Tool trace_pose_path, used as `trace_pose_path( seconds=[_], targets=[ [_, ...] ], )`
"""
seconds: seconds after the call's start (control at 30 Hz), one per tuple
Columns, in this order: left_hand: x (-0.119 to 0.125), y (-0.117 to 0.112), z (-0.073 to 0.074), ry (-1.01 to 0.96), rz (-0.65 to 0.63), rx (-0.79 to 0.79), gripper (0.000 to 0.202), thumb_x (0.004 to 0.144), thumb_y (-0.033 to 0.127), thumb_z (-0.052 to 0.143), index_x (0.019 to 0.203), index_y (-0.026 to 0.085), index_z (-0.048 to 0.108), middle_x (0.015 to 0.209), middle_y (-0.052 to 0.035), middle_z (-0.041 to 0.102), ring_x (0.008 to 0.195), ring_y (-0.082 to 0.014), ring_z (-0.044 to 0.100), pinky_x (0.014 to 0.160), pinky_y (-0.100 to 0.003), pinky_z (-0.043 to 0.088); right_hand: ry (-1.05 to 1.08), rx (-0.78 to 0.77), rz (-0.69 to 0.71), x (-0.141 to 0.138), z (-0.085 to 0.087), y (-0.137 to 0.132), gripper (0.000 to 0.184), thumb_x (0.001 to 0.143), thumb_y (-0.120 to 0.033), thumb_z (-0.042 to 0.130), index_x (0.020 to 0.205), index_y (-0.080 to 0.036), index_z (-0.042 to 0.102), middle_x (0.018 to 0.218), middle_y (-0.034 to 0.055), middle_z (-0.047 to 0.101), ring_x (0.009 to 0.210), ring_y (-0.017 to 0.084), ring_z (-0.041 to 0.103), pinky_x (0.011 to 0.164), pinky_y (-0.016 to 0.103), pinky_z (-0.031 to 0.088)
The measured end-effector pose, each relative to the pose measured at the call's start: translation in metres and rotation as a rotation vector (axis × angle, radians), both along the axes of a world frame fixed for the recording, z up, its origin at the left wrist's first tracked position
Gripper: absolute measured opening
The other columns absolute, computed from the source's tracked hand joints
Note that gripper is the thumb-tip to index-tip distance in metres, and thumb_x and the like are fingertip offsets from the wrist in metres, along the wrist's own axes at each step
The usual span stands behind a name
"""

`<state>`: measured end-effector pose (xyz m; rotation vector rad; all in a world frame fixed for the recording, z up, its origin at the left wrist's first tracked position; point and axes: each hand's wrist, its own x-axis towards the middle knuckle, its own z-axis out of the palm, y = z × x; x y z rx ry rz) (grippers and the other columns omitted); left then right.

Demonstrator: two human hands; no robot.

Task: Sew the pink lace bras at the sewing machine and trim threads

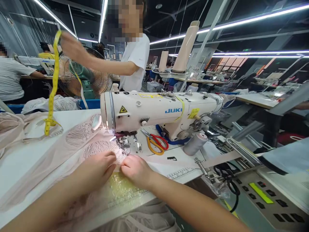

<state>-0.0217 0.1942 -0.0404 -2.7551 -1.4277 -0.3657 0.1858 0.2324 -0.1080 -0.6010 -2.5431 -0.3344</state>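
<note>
Pale pink lace fabric (pixel 96 149) lies under the needle end of a white sewing machine (pixel 154 111). My left hand (pixel 100 164) is closed on this fabric just in front of the needle area. Close beside it, my right hand (pixel 135 169) pinches the edge of the same lace piece. A small gap separates the two hands, and the fingertips are partly hidden by the hands themselves. More sheer pink fabric spreads leftward over the white table (pixel 79 115). Scissors with one red and one orange handle (pixel 155 145) rest on the machine bed, right of the needle.
A grey thread cone (pixel 195 143) stands right of the scissors. Across the table, a person in a white shirt (pixel 135 58) holds up a yellow tape measure (pixel 54 80). Behind are a large fan (pixel 84 72) and tall thread cones (pixel 185 48). A control panel (pixel 263 196) sits at lower right.
</note>
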Motion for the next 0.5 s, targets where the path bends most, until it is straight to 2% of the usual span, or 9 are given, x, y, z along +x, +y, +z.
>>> trace_pose_path(
  seconds=[0.1, 0.2, 0.33, 0.5],
  targets=[
    [0.013, 0.029, -0.02, 0.115, -0.036, 0.094, 0.036, 0.089, 0.024, 0.039, 0.114, 0.013, 0.063, 0.12, -0.0149, 0.063, 0.101, -0.0259, 0.061, 0.087, -0.039, 0.051, 0.015, 0.002, 0.006, 0.001, -0.001, 0.0, 0.011, 0.077, -0.014, 0.062, 0.068, -0.018, 0.057, 0.069, 0.0003, 0.057, 0.066, 0.015, 0.045, 0.059, 0.028, 0.031],
    [0.002, 0.038, -0.036, 0.129, -0.055, 0.105, 0.038, 0.091, 0.031, 0.042, 0.121, 0.014, 0.058, 0.12, -0.0139, 0.062, 0.098, -0.0264, 0.059, 0.083, -0.041, 0.05, 0.051, 0.0, 0.028, 0.001, -0.001, 0.001, 0.012, 0.078, -0.013, 0.06, 0.068, -0.018, 0.057, 0.069, 0.0001, 0.057, 0.066, 0.015, 0.044, 0.061, 0.028, 0.032],
    [-0.006, 0.035, -0.039, 0.111, -0.055, 0.123, 0.038, 0.091, 0.033, 0.042, 0.124, 0.018, 0.056, 0.123, -0.011, 0.061, 0.098, -0.0253, 0.057, 0.082, -0.039, 0.048, 0.092, 0.001, 0.045, 0.001, 0.0, 0.0, 0.015, 0.08, -0.012, 0.056, 0.066, -0.018, 0.056, 0.067, 0.0002, 0.055, 0.065, 0.015, 0.043, 0.06, 0.028, 0.031],
    [0.004, 0.028, -0.04, 0.12, -0.044, 0.185, 0.04, 0.093, 0.037, 0.042, 0.124, 0.019, 0.057, 0.125, -0.0099, 0.061, 0.11, -0.0286, 0.054, 0.088, -0.043, 0.045, 0.124, -0.005, 0.064, 0.003, 0.003, -0.004, 0.022, 0.088, -0.013, 0.048, 0.067, -0.018, 0.054, 0.067, 0.0004, 0.056, 0.065, 0.015, 0.044, 0.062, 0.028, 0.034]
  ],
)
